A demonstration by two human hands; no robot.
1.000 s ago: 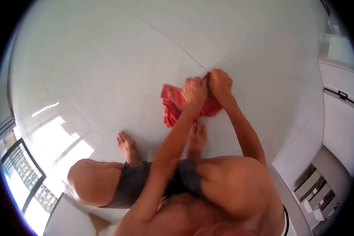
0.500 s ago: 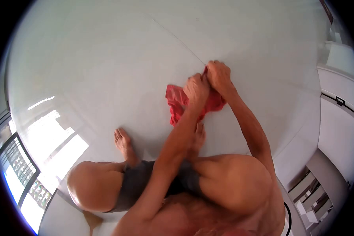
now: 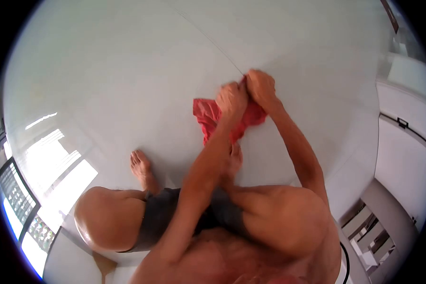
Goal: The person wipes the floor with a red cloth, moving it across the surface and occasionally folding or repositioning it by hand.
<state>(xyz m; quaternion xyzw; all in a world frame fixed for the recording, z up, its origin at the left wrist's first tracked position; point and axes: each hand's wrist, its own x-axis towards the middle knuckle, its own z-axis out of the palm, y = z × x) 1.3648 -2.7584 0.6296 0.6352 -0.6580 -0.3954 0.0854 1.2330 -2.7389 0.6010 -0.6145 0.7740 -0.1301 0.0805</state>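
A crumpled red cloth (image 3: 207,112) hangs from or rests under both hands, low over the pale glossy floor (image 3: 128,71). My left hand (image 3: 231,98) is closed on it, the fingers bunched at its upper edge. Right beside it, my right hand (image 3: 261,86) also grips the cloth, with a small tip of red showing between the two fists. The cloth's lower part spreads behind my left forearm, near the toes of one bare foot (image 3: 235,158). My fingertips are partly hidden by the backs of the hands.
My other bare foot (image 3: 141,164) stands on the floor at the left, below bent knees. White cabinets (image 3: 400,146) line the right side, with a grey slatted chair (image 3: 388,213) below them. Window light reflects on the floor at left.
The view has shifted slightly, so hands, cloth and feet appear a little further left and up. Both hands still hold the cloth close together.
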